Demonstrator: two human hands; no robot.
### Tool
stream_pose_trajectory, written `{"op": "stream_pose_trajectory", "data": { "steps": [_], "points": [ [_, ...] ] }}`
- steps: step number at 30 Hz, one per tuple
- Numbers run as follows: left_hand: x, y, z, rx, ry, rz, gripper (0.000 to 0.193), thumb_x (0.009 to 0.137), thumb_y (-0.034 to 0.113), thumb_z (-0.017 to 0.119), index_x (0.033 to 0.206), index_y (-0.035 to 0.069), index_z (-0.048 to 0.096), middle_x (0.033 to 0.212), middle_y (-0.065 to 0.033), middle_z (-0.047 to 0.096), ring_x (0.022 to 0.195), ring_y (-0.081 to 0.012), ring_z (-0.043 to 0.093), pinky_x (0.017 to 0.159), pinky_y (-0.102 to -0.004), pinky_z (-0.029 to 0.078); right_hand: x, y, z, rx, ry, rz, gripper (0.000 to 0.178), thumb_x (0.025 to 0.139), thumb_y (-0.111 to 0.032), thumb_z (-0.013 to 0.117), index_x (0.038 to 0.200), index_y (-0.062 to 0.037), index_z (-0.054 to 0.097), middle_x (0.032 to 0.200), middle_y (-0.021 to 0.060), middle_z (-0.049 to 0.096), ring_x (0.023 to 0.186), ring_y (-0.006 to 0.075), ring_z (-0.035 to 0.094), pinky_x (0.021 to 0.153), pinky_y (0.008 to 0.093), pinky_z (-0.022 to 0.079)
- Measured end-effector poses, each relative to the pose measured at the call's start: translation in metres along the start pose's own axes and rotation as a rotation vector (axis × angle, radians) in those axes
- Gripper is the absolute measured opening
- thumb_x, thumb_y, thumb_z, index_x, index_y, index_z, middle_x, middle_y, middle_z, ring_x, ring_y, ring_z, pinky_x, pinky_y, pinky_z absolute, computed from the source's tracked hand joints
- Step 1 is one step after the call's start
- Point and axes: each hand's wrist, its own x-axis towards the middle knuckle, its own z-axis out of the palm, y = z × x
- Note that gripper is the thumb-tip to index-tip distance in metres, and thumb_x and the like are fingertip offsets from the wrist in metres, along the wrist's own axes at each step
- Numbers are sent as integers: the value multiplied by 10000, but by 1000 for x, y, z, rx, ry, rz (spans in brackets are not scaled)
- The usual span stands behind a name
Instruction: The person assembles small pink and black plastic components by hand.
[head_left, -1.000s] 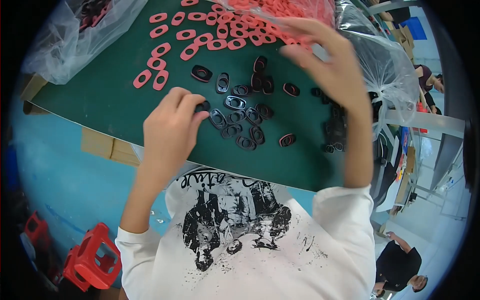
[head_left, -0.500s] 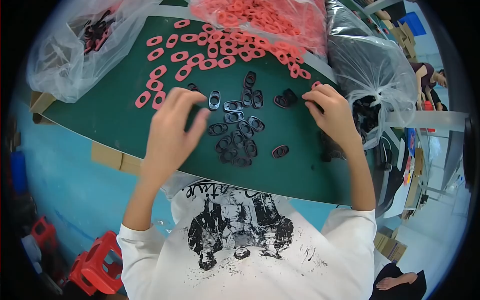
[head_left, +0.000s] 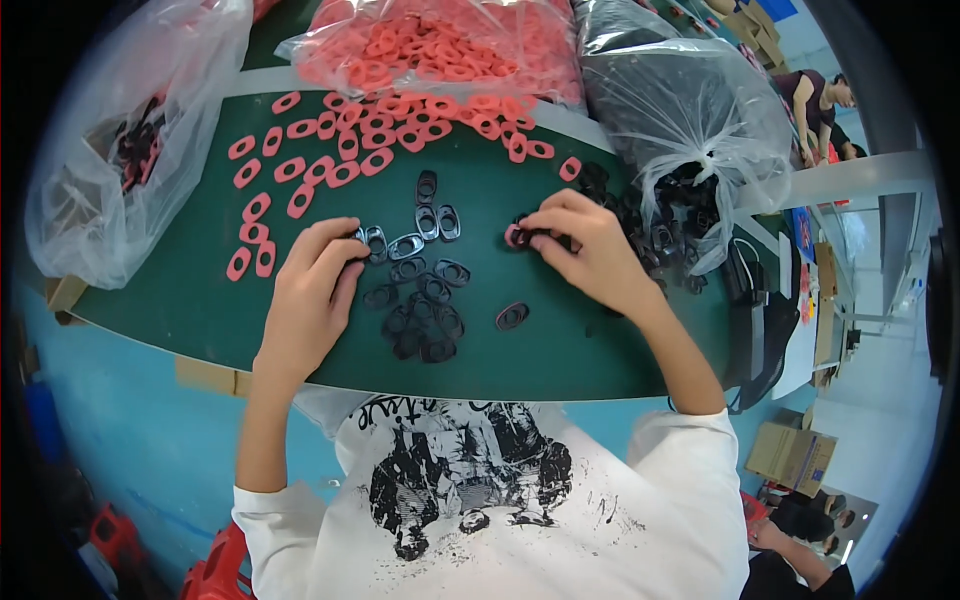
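Observation:
My left hand (head_left: 312, 295) is closed at the left end of the black parts, its fingertips on a small black oval ring (head_left: 360, 236) that they mostly hide. Right beside it lies another black oval ring (head_left: 375, 243), glossy on top. My right hand (head_left: 592, 252) pinches a black and pink oval piece (head_left: 516, 236) between thumb and fingers, at the table surface. Between the hands, several black oval rings (head_left: 433, 288) lie loosely grouped, some overlapping. A single black oval ring with a pinkish edge (head_left: 513, 316) sits apart, nearer to me.
Pink oval rings (head_left: 343, 174) are scattered over the far left of the green table (head_left: 270, 330). Behind them stands a clear bag of pink rings (head_left: 430, 50). Another plastic bag (head_left: 190, 110) is at left; a tied bag (head_left: 690, 110) and a heap of black parts are at right.
My right hand has come in from the right and closed on the black and pink piece. My left hand's fingers have closed at a black ring. The whole view has shifted.

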Motion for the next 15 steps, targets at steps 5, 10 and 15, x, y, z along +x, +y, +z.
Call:
{"op": "stream_pose_trajectory", "data": {
  "steps": [5,10,15],
  "points": [
    [-2,7,-5,34,-92,12,214,793,-87,659,980,5,611,1177,-120,615,1059,-312,607,881,-368,495,-14,-7,1,-76,22,-5,239,785,-12,718,1018,-39,670,980,79,613,802,213,628,677,308,511],
    [5,5,-12,57,-96,66,198,783,-58,678,959,2,607,1149,-112,621,1014,-308,602,837,-379,499,-14,-5,-6,-185,53,12,268,778,20,688,1035,-35,637,995,89,612,850,235,642,721,328,530],
    [41,14,0,147,-2,192,214,786,3,688,978,25,598,1056,-113,594,995,-302,588,802,-397,497,-10,3,-16,-304,-19,-110,290,768,40,669,1048,-29,636,988,99,610,870,232,641,757,333,531]
  ]
}}
